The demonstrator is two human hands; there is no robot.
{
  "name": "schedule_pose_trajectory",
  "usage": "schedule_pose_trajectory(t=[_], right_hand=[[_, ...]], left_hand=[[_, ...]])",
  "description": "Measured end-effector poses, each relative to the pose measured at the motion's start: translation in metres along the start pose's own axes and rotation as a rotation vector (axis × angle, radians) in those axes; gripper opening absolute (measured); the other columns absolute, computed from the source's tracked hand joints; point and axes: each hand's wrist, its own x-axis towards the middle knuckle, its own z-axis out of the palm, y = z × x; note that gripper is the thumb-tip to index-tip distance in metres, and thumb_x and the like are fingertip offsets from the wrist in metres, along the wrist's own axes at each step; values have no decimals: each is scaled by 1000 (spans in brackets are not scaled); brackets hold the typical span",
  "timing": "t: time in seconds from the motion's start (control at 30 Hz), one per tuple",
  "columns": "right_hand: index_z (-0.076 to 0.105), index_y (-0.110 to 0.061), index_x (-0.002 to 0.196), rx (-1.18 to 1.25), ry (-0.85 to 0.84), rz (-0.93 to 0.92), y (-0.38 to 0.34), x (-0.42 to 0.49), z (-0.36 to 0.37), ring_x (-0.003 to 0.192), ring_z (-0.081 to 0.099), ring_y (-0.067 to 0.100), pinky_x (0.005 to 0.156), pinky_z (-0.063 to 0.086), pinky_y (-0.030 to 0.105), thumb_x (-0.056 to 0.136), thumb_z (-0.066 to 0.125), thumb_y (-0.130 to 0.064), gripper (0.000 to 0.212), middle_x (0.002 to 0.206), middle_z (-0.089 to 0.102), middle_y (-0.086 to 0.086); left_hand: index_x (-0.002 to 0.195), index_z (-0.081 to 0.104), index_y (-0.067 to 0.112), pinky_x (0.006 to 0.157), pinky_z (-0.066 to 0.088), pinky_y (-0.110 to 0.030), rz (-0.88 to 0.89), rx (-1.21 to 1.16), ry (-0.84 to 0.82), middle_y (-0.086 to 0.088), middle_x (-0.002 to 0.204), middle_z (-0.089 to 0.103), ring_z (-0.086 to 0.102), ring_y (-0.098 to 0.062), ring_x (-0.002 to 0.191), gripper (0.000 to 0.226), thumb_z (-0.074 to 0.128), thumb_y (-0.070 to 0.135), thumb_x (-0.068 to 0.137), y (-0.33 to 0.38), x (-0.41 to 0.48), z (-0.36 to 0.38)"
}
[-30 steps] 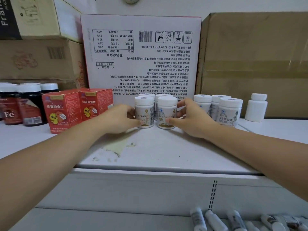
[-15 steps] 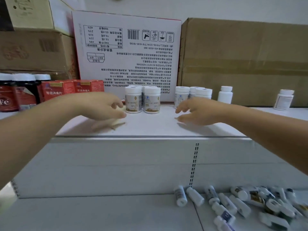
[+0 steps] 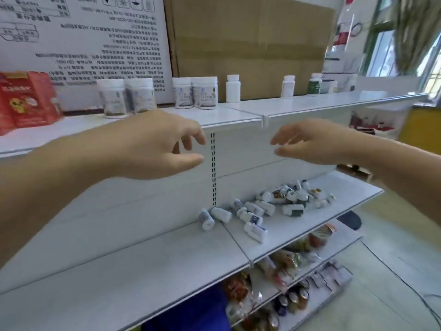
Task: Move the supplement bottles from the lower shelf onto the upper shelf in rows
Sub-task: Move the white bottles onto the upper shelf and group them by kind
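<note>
Neither grip has hold of anything: my left hand hangs loosely open, thumb and fingers spread apart in the air, and my right hand is open too, fingers stretched out toward the left. Both float in front of the white back panel, below the edge of the upper shelf and well above the lower shelf.

On the lower shelf the loose bottles lie on their sides in a heap against the back panel, right of the slotted upright. Their long axes run flat along the shelf and point every which way; the nearest one lies with one end toward the front edge, while two others sit just beside the foot of the upright (blur keeps me from reading caps or labels).

On the upper shelf, four bottles already stand upright, caps up: one pair behind my left hand, another pair to its right. Farther right stand a plain white bottle, a smaller white one and a dark green one, spaced apart. A red box stands at the left end, with a printed white carton and a brown cardboard box behind the row.

Nothing lies between my hands and the heap. Below are shelves of packets and cans.
</note>
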Motion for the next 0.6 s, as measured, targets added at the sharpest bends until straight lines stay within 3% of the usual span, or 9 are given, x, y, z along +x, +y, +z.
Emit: schedule_pose_trajectory(t=[0.1,0.3,0.37,0.43,0.6], right_hand=[[63,-29,121,0,-59,65,25,-16,24,104,62,13,91,47,29,94,56,-41,30,115,65,-7],[62,-26,122,32,-173,151,91,5,90,103,60,12,85,42,23,93,57,-39,32,113,64,-9],[63,-23,121,49,-220,159,114,24,121,102,60,12,85,43,23,92,60,-37,33,112,65,-7],[62,-21,124,47,-287,168,134,47,153,100,58,13,88,45,25,92,60,-35,36,116,65,-4],[57,-18,129,75,-403,192,177,99,241,114,58,20,95,45,27,90,63,-34,43,127,62,0]], left_hand=[[120,55,37,84,50,-31,51,13,-112,21,99,55,56,-3,90,39,50,57,87,1,16,45],[128,51,35,92,48,-34,-110,28,-257,12,125,57,56,-12,114,49,46,60,87,-34,53,164],[126,52,34,92,48,-34,-186,-31,-324,10,126,57,56,-13,114,54,43,64,83,-43,65,205],[124,54,33,90,47,-33,-269,-76,-394,7,127,55,56,-16,112,45,50,57,86,-50,79,245],[123,56,31,79,41,-29,-443,-210,-437,2,124,52,54,-18,99,39,55,48,88,-67,110,332]])
